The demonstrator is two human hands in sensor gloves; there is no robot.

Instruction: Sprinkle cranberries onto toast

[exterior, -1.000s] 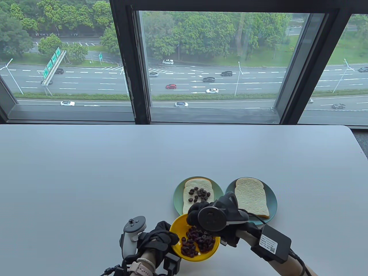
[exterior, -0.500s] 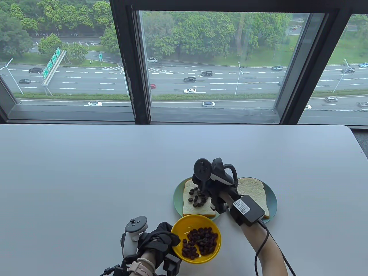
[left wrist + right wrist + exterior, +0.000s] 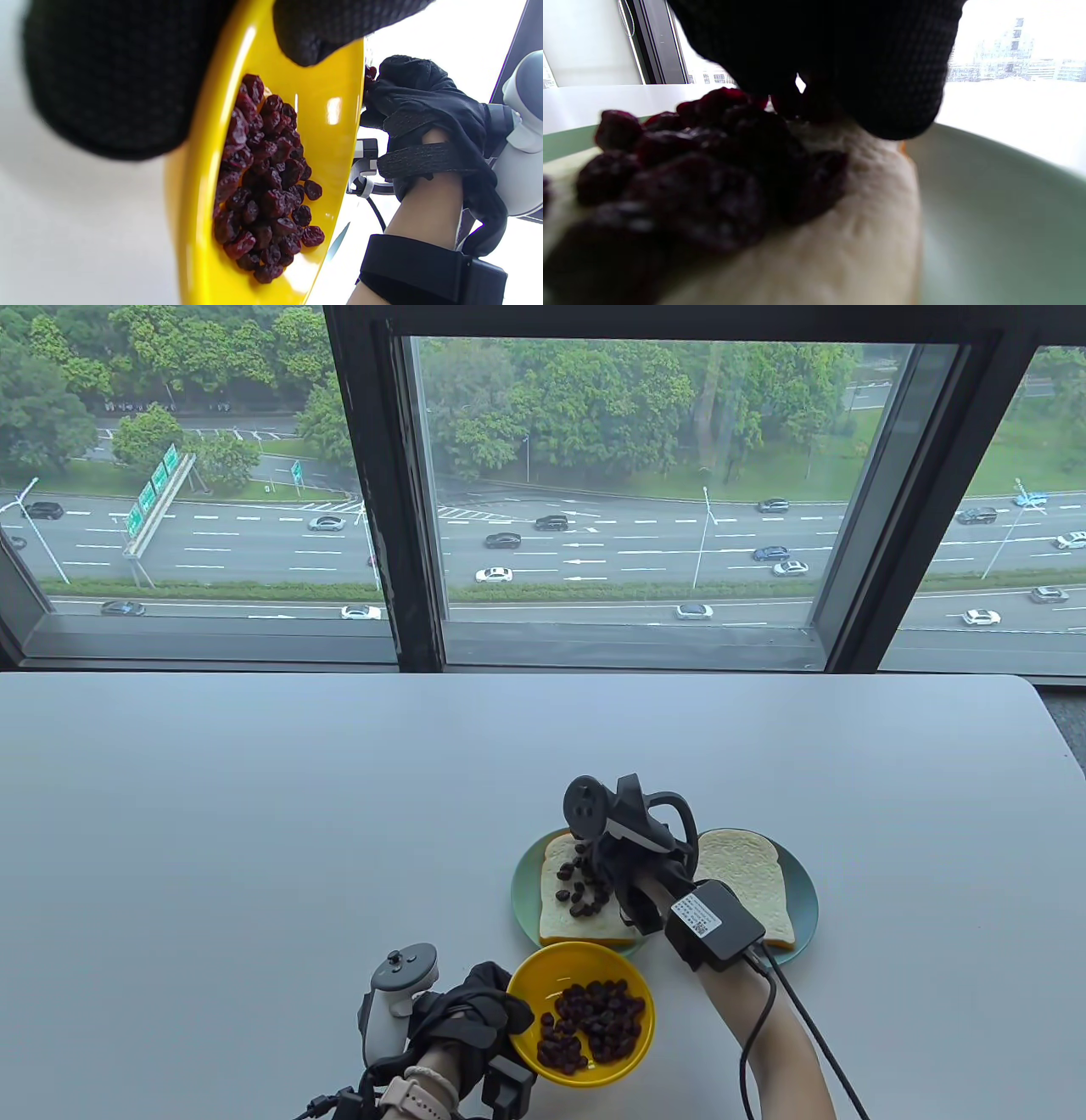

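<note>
White table (image 3: 254, 814) is seen under the window; the left hand (image 3: 462, 1014) grips the yellow bowl (image 3: 632, 1056), the right hand (image 3: 628, 874) is lowered over the cranberry-topped toast (image 3: 556, 920). Cranberries (image 3: 267, 186) are heaped inside. Whether the right fingertips (image 3: 882, 84) pinch anything cannot be told.

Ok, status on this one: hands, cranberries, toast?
Left hand grips yellow bowl rim. Right hand low over left toast, fingers at cranberry pile. Right toast bare. Nothing in the way.
</note>
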